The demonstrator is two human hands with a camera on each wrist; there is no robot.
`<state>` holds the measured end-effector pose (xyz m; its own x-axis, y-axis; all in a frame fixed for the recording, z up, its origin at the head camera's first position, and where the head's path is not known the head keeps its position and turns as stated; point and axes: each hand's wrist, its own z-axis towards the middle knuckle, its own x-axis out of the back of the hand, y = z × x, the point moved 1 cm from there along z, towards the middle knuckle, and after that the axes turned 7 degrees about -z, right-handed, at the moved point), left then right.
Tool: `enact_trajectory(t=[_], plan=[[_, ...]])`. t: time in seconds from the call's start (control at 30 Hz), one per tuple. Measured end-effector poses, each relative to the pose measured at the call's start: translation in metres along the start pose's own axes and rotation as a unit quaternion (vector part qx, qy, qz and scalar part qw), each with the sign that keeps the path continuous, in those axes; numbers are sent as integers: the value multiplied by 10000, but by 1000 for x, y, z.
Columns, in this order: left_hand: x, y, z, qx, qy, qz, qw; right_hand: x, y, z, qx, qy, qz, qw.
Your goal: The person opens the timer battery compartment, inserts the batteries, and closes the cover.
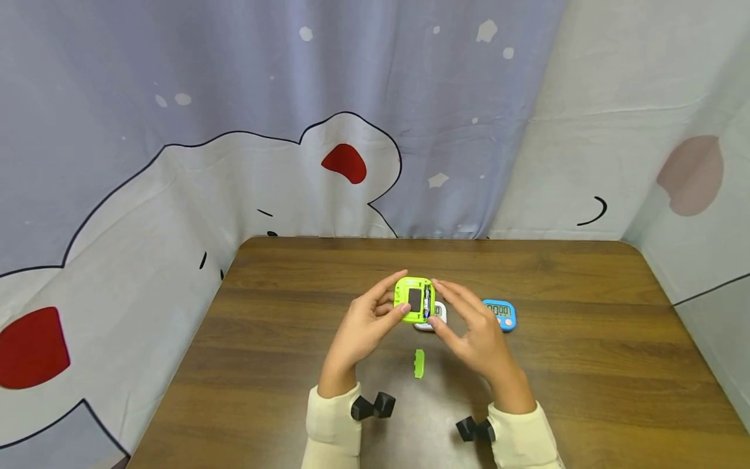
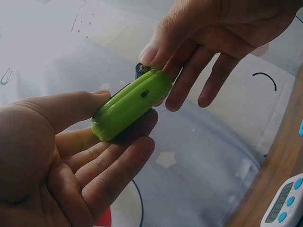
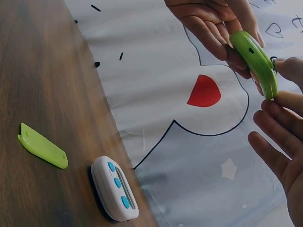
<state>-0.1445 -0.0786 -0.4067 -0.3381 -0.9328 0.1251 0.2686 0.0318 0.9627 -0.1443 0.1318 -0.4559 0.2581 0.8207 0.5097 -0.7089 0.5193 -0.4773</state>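
Observation:
A lime-green digital timer (image 1: 400,282) is held up over the table, its back with the uncovered battery slot facing the head camera. My left hand (image 1: 361,326) grips its left side between thumb and fingers. A small cylindrical battery (image 1: 427,301) lies along the slot; one end stands proud of the case in the left wrist view. My right hand (image 1: 477,332) pinches the timer's right edge, its thumb against the battery and its forefinger at the case's corner. The green battery cover (image 1: 418,363) lies apart on the table below the hands.
Behind the held timer, partly hidden, a white timer with blue buttons (image 3: 113,189) lies on the wooden table (image 1: 281,312). Farther right is a blue timer (image 1: 505,315), partly covered by the right hand. A patterned curtain (image 1: 445,98) hangs along the table's back and sides.

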Motion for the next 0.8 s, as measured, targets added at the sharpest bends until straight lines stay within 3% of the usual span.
enact_trajectory(t=[0.43,0.8], plan=[[-2,4,-1,-38,-6,34,10000,0,0,-1,-95,-148,112,9998],[0,7,-1,-19,24,158,9999,3,-26,11,-269,47,906,9955]])
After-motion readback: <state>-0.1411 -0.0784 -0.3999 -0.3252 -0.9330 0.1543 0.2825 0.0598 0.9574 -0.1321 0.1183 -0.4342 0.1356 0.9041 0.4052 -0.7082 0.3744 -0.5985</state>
